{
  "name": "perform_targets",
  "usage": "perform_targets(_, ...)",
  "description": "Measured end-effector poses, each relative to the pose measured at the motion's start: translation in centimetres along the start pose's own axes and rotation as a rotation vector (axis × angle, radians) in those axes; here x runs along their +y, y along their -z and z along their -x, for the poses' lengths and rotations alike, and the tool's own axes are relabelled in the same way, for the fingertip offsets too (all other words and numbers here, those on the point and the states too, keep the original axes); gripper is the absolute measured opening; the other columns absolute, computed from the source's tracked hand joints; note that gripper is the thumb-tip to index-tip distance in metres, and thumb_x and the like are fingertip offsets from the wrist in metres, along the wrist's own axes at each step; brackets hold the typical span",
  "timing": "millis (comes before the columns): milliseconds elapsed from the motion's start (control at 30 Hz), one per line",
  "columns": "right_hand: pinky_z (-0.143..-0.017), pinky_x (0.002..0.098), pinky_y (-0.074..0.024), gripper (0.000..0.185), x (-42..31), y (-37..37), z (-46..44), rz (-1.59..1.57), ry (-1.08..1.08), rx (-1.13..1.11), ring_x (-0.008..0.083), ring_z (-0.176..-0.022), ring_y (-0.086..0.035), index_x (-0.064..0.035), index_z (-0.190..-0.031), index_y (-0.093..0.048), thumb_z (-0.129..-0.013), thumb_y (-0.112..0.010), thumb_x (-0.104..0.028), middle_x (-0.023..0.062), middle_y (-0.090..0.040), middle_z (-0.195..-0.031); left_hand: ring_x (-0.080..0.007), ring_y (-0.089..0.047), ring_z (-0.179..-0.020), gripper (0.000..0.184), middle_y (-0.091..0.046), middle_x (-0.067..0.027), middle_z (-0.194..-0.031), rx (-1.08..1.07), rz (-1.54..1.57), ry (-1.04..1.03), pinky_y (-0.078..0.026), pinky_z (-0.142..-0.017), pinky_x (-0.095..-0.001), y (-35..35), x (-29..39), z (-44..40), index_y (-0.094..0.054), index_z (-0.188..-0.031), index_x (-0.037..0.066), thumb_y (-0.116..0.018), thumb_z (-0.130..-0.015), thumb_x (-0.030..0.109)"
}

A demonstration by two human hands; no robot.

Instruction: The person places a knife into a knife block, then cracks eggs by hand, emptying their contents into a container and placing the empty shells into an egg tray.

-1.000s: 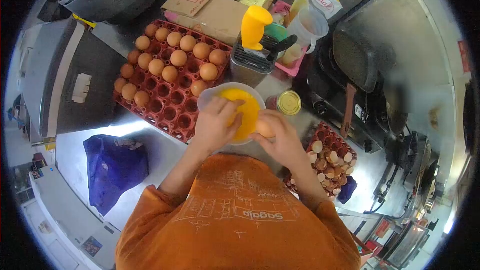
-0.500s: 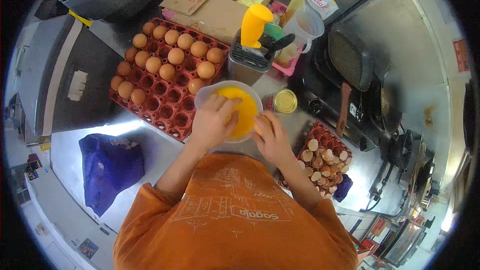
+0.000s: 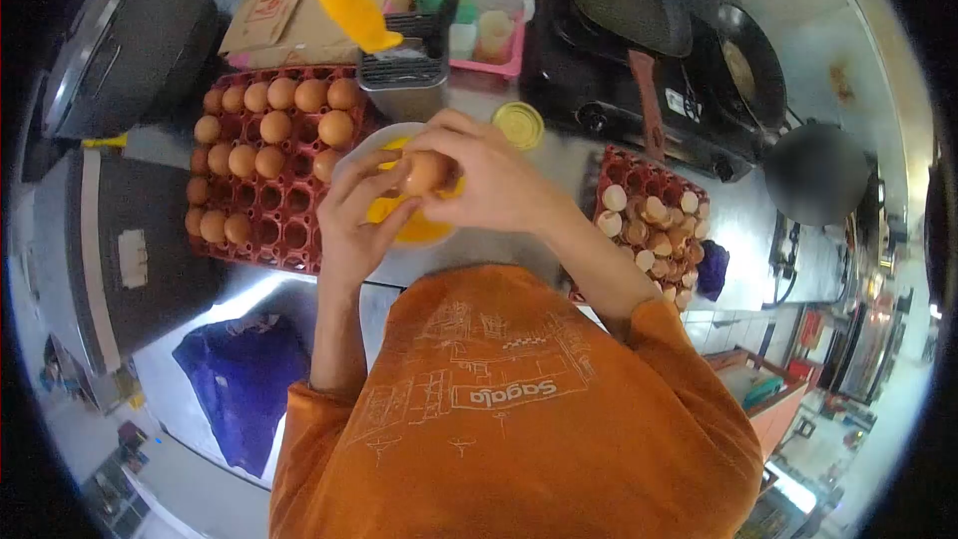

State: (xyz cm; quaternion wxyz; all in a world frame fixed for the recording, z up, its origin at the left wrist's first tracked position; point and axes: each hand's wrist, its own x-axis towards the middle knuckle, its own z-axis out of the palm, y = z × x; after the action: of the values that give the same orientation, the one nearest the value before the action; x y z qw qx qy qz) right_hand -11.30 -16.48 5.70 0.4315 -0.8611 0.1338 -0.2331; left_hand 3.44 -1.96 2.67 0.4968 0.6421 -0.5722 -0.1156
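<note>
A brown egg is between my two hands, above a pale bowl. The fingertips and thumb of my left hand press on its left side. My right hand is closed around its right and upper side. Whether the shell is cracked cannot be made out. Below the hands, yellow beaten-looking egg shows in the bowl, partly hidden by my fingers. To the left stands a red egg tray, with brown whole eggs in part of its cups.
At right, another red tray holds heaped broken eggshells. A lidded can stands behind my right hand. Beyond the bowl is a slotted utensil holder with a yellow handle. Pans occupy the stove.
My left hand has come out of the bowl, and my right hand has left its right rim. Both now meet at a brown egg above it. The whole view has turned toward the right.
</note>
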Motion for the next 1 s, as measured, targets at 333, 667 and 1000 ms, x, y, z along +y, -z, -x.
perform_targets(333,-0.079,0.0426,-0.0546,0.040,0.4,-0.4,-0.1,0.044,-0.034,0.013,0.0383,-0.088,-0.068,0.0006,-0.098,-0.069,-0.065,-0.079,-0.018,0.0202,-0.070,-0.094,-0.0188,-0.070,-0.096,0.047,-0.069,-0.0104,-0.114,0.030,0.271,0.323,-0.062,-0.081,-0.0322,-1.6,0.4,-0.2,-0.067,-0.115,0.000,-0.079,-0.069,0.000)
perform_targets(667,-0.077,0.0418,-0.0546,0.039,0.6,-0.3,-0.1,-0.006,-0.116,-0.020,0.0368,-0.085,-0.069,0.0012,-0.098,-0.070,-0.064,-0.079,-0.017,0.0200,-0.070,-0.091,-0.0185,-0.072,-0.093,0.042,-0.072,-0.0113,-0.112,0.038,0.260,0.378,-0.062,-0.080,-0.0313,-1.5,0.6,-0.4,-0.069,-0.115,-0.001,-0.077,-0.074,0.000)
perform_targets(1000,-0.081,0.0408,-0.0536,0.035,2.1,0.1,0.5,0.098,-0.009,-0.088,0.0339,-0.096,-0.065,-0.0032,-0.102,-0.064,-0.069,-0.074,-0.008,0.0133,-0.065,-0.105,-0.0202,-0.074,-0.087,0.039,-0.074,-0.0114,-0.095,-0.132,0.076,0.455,-0.061,-0.081,-0.0314,0.9,1.5,-0.7,-0.070,-0.114,-0.001,-0.076,-0.076,0.002)
